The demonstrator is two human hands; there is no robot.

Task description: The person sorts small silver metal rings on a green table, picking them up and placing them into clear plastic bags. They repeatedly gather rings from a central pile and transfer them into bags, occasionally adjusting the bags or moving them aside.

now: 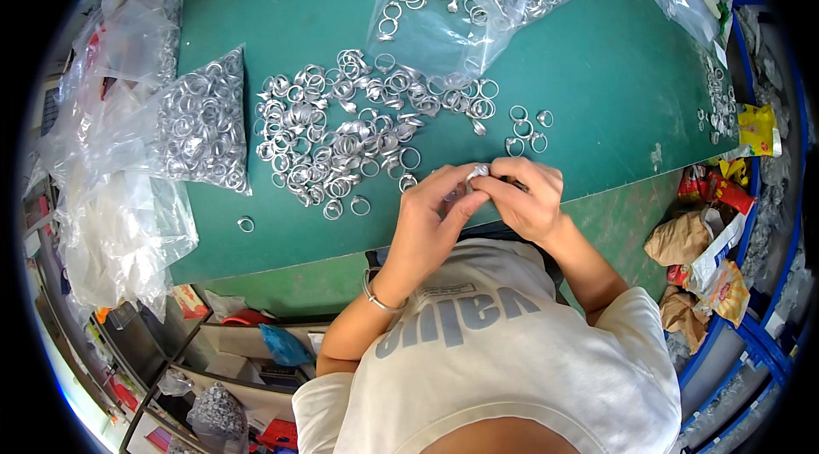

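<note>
My left hand (429, 213) and my right hand (531, 200) meet at the near edge of the green table, fingers pinched together. Between the fingertips are small silver rings (478, 171); how many is hidden by the fingers. Just beyond my hands lies a loose pile of silver rings (354, 142), spread to the left and middle. A small group of separate rings (520, 128) sits beyond my right hand. One lone ring (246, 224) lies apart at the left.
A clear bag full of rings (203, 125) stands left of the pile. Farther back is an open clear bag (478, 6) with rings spilling inside it. Crumpled plastic bags (119, 224) hang over the left edge. More rings (718, 100) lie at the right edge, near blue shelving (755, 343).
</note>
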